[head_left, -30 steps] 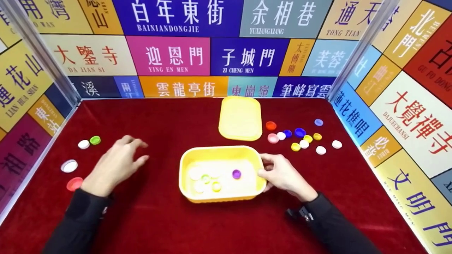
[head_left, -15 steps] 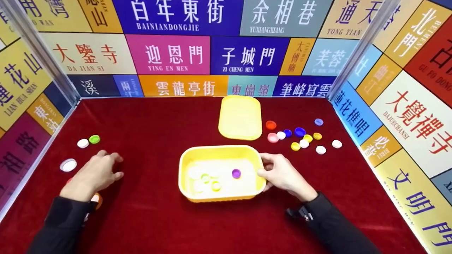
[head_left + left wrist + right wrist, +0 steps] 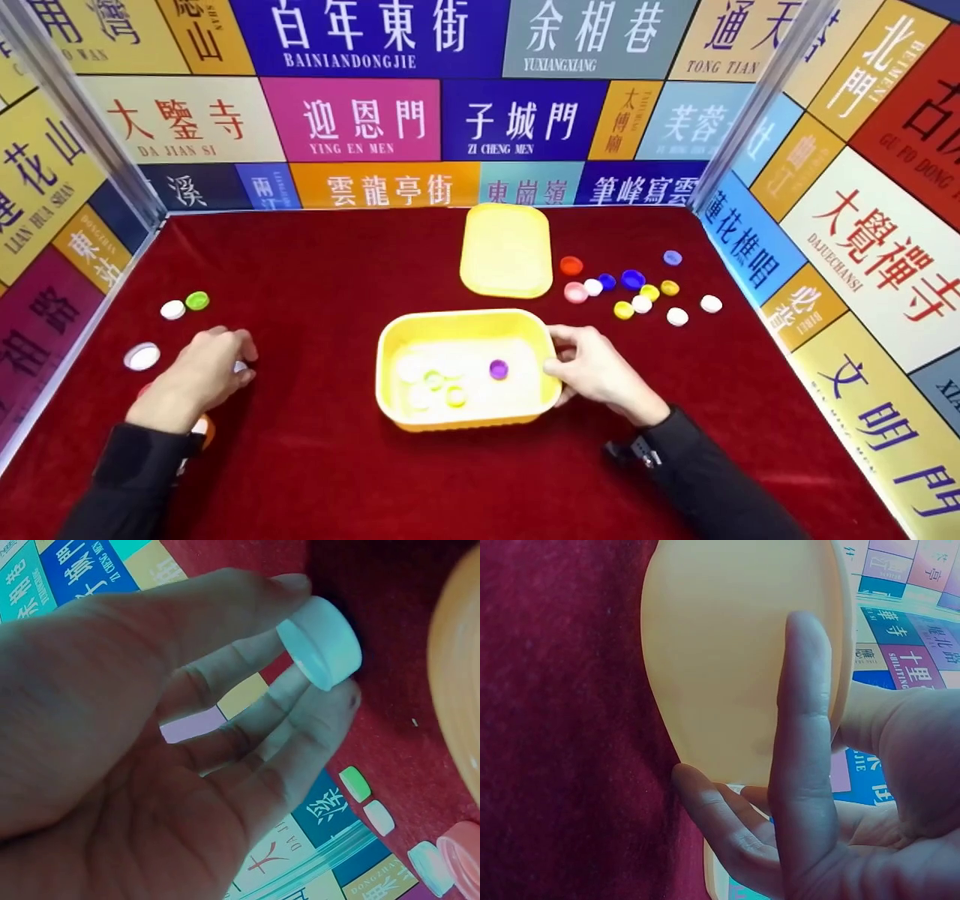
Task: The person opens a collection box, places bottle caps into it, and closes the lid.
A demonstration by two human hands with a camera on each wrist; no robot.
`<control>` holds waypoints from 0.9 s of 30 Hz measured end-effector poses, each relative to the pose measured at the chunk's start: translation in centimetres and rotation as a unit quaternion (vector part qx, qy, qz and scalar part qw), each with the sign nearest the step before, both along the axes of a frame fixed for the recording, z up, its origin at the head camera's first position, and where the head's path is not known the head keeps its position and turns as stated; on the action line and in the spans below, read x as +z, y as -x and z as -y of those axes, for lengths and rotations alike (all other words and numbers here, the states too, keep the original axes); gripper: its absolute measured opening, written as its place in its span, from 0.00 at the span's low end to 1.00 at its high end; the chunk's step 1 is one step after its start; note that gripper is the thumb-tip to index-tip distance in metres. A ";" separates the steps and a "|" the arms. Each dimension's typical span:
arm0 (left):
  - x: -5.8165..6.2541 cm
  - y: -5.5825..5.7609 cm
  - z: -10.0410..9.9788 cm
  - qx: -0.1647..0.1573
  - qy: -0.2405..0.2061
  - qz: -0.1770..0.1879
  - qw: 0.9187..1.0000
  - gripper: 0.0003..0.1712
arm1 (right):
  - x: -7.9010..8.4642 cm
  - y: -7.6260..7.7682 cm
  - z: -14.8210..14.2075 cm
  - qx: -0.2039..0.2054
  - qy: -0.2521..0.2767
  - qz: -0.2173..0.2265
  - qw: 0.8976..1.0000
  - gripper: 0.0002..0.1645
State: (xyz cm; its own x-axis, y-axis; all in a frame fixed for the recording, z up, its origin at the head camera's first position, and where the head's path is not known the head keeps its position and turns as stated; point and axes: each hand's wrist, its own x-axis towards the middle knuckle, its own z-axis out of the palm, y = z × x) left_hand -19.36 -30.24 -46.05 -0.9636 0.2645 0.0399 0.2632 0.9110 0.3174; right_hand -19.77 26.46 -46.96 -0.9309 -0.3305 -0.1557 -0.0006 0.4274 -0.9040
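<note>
A white bottle cap (image 3: pixel 330 645) is pinched between the thumb and fingers of my left hand (image 3: pixel 187 382); in the head view only a sliver of it shows by the fingertips. My right hand (image 3: pixel 606 376) grips the right end of a yellow plastic box (image 3: pixel 480 422), thumb at the rim and other fingers against the outer wall. Inside the box lie a purple cap (image 3: pixel 499 369), a yellow-rimmed cap (image 3: pixel 456 396), a green-ringed cap (image 3: pixel 433 380) and pale caps washed out by glare. An orange cap (image 3: pixel 208 433) lies partly hidden under my left wrist.
Behind the box lies a flat yellow lid (image 3: pixel 506 251). Several loose caps, including a red one (image 3: pixel 571 265) and a blue one (image 3: pixel 633 280), are scattered at right. On the left are a green cap (image 3: pixel 197 301) and white caps (image 3: pixel 172 310). Printed walls enclose the red cloth (image 3: pixel 337 262).
My left hand has moved left and nearer to me, then its fingers have come together on the white bottle cap. The right hand stays on the box.
</note>
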 end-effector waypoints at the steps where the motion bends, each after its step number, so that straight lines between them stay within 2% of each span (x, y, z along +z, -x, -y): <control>1: 0.0 0.0 -0.1 -0.002 -0.002 -0.009 1.000 0.09 | 0.0 0.0 0.0 0.000 0.000 0.000 1.000 0.36; 7: 0.1 0.2 -1.2 -0.005 -0.025 -0.051 0.998 0.09 | 0.0 0.1 0.0 0.002 -0.004 -0.006 1.000 0.37; 14: 1.1 0.3 -3.4 -0.014 -0.037 -0.079 0.996 0.11 | 0.0 0.0 0.0 0.002 0.000 0.001 1.000 0.36; 21: 2.6 0.2 -6.7 -0.040 -0.061 -0.146 0.987 0.08 | 0.0 0.0 0.0 0.003 -0.004 -0.002 1.000 0.36; 27: 3.6 0.2 -10.7 -0.073 -0.084 -0.180 0.977 0.11 | -0.1 0.0 -0.1 0.001 -0.005 -0.006 1.000 0.36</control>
State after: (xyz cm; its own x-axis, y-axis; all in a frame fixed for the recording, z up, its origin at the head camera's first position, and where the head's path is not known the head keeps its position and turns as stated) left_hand -19.52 -19.49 -42.44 -0.8321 0.3583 0.4235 0.5081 0.7986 0.3227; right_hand -19.77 26.51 -47.03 -0.9319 -0.3316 -0.1472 -0.0132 0.4366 -0.8996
